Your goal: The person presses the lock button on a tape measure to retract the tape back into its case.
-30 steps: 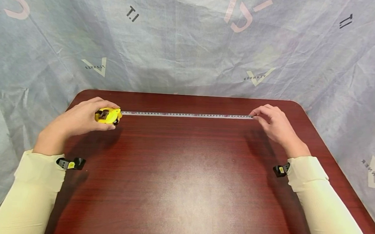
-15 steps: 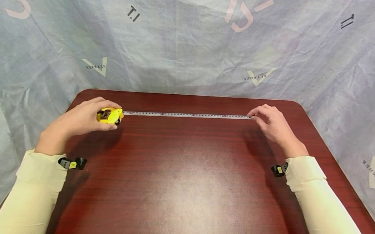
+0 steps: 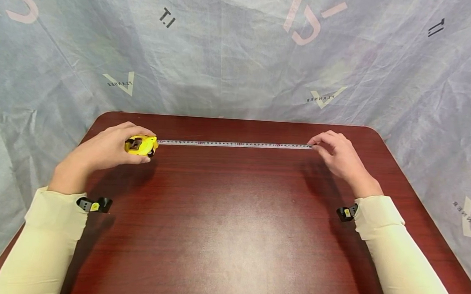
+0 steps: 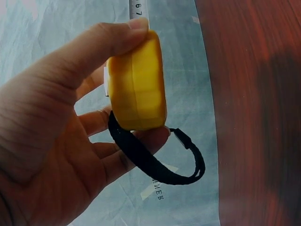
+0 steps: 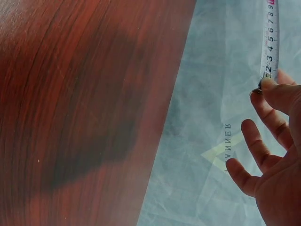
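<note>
My left hand (image 3: 103, 145) grips the yellow case of a tape measure (image 3: 143, 146), thumb on one side and fingers on the other. In the left wrist view a black wrist strap (image 4: 150, 162) loops from the yellow case (image 4: 138, 84). Out of the case runs a white measuring blade (image 3: 235, 144), stretched nearly level above the far part of the table. At the blade's end, my right hand (image 3: 338, 155) pinches the metal tip between thumb and forefinger. The right wrist view shows that end of the blade (image 5: 269, 42), the other fingers of that hand loosely spread.
Beneath both hands lies a dark red wood-grain table (image 3: 231, 218) with rounded far corners. A grey printed cloth (image 3: 225, 52) hangs behind it and at both sides. Each wrist wears a small black camera on a strap.
Both hands have come slightly closer together, the left moving right and the right moving left. The stretch of blade between them is a little shorter; both holds are the same.
</note>
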Demonstrator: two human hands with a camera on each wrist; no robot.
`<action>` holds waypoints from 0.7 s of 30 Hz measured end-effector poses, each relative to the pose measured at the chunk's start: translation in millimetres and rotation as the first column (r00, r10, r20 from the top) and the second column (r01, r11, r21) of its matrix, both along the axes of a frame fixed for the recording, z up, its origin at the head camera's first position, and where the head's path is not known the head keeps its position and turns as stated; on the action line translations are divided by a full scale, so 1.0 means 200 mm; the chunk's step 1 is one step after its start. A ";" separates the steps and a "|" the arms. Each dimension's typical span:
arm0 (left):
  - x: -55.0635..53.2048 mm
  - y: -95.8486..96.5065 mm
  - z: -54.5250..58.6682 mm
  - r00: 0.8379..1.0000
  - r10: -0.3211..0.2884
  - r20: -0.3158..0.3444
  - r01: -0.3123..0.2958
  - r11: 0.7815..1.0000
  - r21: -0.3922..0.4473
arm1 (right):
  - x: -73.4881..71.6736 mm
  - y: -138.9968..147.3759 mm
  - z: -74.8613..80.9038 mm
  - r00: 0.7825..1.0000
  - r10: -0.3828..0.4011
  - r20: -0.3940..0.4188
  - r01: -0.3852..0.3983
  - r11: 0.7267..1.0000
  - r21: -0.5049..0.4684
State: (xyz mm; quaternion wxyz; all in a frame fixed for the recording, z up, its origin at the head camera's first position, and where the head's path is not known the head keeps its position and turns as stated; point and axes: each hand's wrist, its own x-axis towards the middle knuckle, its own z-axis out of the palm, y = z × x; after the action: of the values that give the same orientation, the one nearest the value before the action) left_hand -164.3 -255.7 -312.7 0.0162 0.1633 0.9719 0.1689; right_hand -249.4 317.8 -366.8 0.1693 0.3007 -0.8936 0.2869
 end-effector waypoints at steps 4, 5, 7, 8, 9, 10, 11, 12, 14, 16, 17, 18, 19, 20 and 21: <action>0.00 0.00 -0.01 1.000 -0.006 -0.016 0.007 1.000 0.012 | 0.00 -0.01 -0.01 1.000 0.003 -0.006 -0.003 1.000 -0.006; 0.00 0.01 -0.01 1.000 -0.008 -0.019 0.008 1.000 0.015 | 0.00 -0.01 -0.01 1.000 0.004 -0.005 -0.004 1.000 -0.008; 0.00 0.01 -0.01 1.000 -0.008 -0.019 0.008 1.000 0.016 | 0.00 -0.01 -0.01 1.000 0.005 -0.005 -0.005 1.000 -0.009; -0.01 0.01 -0.01 1.000 -0.008 -0.017 0.009 1.000 0.016 | 0.00 -0.01 -0.01 1.000 0.006 -0.005 -0.006 1.000 -0.010; -0.01 0.01 -0.01 1.000 -0.008 -0.015 0.008 1.000 0.016 | 0.00 -0.01 -0.01 1.000 0.007 -0.005 -0.007 1.000 -0.010; -0.01 0.02 -0.01 1.000 -0.008 -0.013 0.008 1.000 0.016 | -0.01 -0.02 -0.01 1.000 0.008 -0.006 -0.009 1.000 -0.010; -0.01 0.02 -0.01 1.000 -0.007 -0.009 0.007 1.000 0.017 | 0.00 -0.02 -0.01 1.000 0.010 -0.007 -0.010 1.000 -0.010; -0.01 0.02 -0.01 1.000 -0.005 -0.008 0.005 1.000 0.017 | 0.00 -0.02 -0.01 1.000 0.013 -0.010 -0.013 1.000 -0.009; -0.01 0.02 -0.01 1.000 -0.004 -0.006 0.004 1.000 0.018 | 0.00 -0.02 -0.01 1.000 0.017 -0.014 -0.017 1.000 -0.008; -0.01 0.03 -0.01 1.000 -0.003 -0.005 0.003 1.000 0.020 | 0.00 -0.03 -0.01 1.000 0.020 -0.017 -0.020 1.000 -0.008; -0.01 0.03 -0.01 1.000 -0.003 -0.002 0.003 1.000 0.021 | 0.00 -0.03 -0.01 1.000 0.020 -0.016 -0.020 1.000 -0.008; -0.01 0.04 -0.01 1.000 -0.004 -0.003 0.004 1.000 0.020 | 0.00 -0.03 -0.01 1.000 0.021 -0.015 -0.021 1.000 -0.007; -0.02 0.04 -0.01 1.000 -0.005 -0.003 0.005 1.000 0.020 | 0.00 -0.03 -0.01 1.000 0.021 -0.013 -0.021 1.000 -0.008; -0.02 0.04 -0.01 1.000 -0.006 -0.003 0.006 1.000 0.020 | 0.00 -0.03 -0.01 1.000 0.021 -0.012 -0.021 1.000 -0.008; -0.02 0.04 -0.01 1.000 -0.007 -0.004 0.007 1.000 0.020 | 0.00 -0.03 -0.01 1.000 0.022 -0.012 -0.022 1.000 -0.009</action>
State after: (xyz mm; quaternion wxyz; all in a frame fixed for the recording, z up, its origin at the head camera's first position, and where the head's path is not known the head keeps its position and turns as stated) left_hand -168.3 -246.7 -314.9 0.0135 0.1673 0.9696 0.1782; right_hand -249.7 311.0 -369.4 0.1727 0.3114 -0.8880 0.2909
